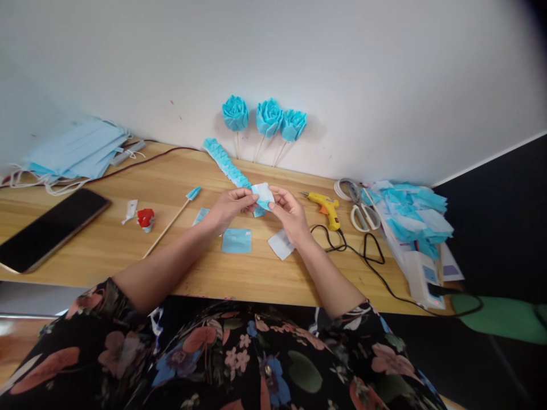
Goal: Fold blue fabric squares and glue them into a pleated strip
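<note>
Between my hands is a small fabric piece (263, 193), white on one side and light blue on the other, partly folded. My left hand (234, 205) pinches its left edge, and my right hand (289, 212) grips its right side between thumb and fingers. Just behind the left fingers lies a pleated blue strip (224, 161) of overlapping folded points; whether it joins the held piece is hidden. Flat on the table below my hands are a blue fabric square (236, 241) and a whitish square (281, 245), the latter partly under my right wrist.
Three blue fabric flowers (269, 117) on sticks lean against the wall. A stick with a blue tip (194, 193), red item (146, 217), phone (53, 228) and face masks (79, 149) lie left. Rightward are a corded glue gun (325, 208), scissors (364, 217), tape roll (347, 189) and fabric pile (414, 213).
</note>
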`<state>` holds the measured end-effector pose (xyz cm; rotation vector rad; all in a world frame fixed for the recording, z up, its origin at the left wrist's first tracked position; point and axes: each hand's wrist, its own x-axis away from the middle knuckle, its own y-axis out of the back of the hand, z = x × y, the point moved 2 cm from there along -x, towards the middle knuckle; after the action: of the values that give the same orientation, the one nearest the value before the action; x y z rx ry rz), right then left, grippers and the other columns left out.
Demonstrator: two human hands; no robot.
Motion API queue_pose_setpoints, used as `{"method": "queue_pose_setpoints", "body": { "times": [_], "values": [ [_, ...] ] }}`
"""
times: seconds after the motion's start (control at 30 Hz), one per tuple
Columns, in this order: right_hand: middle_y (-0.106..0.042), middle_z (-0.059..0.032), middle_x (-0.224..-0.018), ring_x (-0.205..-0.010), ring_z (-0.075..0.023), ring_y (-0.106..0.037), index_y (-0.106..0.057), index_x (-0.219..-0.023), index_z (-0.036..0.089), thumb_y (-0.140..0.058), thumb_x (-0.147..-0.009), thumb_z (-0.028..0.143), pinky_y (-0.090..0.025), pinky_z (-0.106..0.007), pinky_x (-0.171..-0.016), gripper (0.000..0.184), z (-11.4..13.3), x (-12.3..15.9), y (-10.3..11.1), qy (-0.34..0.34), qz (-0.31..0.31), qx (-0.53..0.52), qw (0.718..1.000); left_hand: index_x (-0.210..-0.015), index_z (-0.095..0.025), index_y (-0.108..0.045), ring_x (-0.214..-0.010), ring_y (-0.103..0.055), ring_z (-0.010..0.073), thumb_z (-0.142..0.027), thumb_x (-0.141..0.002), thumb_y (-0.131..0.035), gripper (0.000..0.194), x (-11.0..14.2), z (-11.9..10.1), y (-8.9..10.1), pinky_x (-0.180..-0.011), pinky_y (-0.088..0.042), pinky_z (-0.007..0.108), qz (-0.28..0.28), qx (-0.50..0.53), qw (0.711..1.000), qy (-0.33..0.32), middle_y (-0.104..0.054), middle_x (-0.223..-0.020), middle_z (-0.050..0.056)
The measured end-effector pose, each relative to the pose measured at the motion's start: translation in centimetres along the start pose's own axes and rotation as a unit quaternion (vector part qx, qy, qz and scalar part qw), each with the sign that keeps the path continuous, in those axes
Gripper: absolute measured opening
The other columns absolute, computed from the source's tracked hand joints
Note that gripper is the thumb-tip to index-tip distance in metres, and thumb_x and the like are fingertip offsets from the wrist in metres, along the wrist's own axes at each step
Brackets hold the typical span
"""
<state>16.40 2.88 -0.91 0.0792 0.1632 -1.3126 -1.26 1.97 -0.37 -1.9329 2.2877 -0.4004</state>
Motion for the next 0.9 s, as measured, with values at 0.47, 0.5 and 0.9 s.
{"method": "queue_pose_setpoints", "body": {
  "times": [0.47, 0.5, 0.9],
  "values": [
    [-0.074, -0.0026, -0.103, -0.096, -0.0209, -0.069, -0.061, -0.125, 0.028, -0.070, -0.084, 0.043, -0.056, -0.041, -0.091, 0.044, 0.03, 0.23, -0.15, -0.003, 0.033, 0.032, 0.999, -0.069, -0.016, -0.062, -0.064, -0.061, 0.0128, -0.031, -0.078, -0.076, 0.023, -0.38, 0.29, 0.28, -0.069, -0.048, 0.030, -0.008, 0.018, 1.000, 0.002, -0.066, -0.066, 0.001],
    [-0.074, -0.0030, -0.105, -0.098, -0.0213, -0.069, -0.061, -0.124, 0.028, -0.068, -0.086, 0.045, -0.057, -0.042, -0.091, 0.042, 0.12, 0.27, -0.12, -0.005, 0.023, 0.039, 0.999, -0.069, -0.016, -0.061, -0.064, -0.062, 0.0130, -0.031, -0.077, -0.077, 0.024, -0.34, 0.20, 0.24, -0.070, -0.049, 0.030, -0.003, 0.028, 1.000, 0.000, -0.066, -0.066, 0.001],
    [-0.075, -0.0043, -0.107, -0.100, -0.0224, -0.069, -0.064, -0.123, 0.026, -0.073, -0.081, 0.050, -0.056, -0.043, -0.094, 0.049, -0.27, 0.02, 0.18, -0.019, -0.002, 0.023, 1.000, -0.070, -0.016, -0.063, -0.064, -0.061, 0.0122, -0.035, -0.076, -0.078, 0.025, -0.34, 0.30, 0.31, -0.069, -0.049, 0.029, -0.007, 0.025, 0.999, -0.022, -0.066, -0.067, 0.000]
  ]
}}
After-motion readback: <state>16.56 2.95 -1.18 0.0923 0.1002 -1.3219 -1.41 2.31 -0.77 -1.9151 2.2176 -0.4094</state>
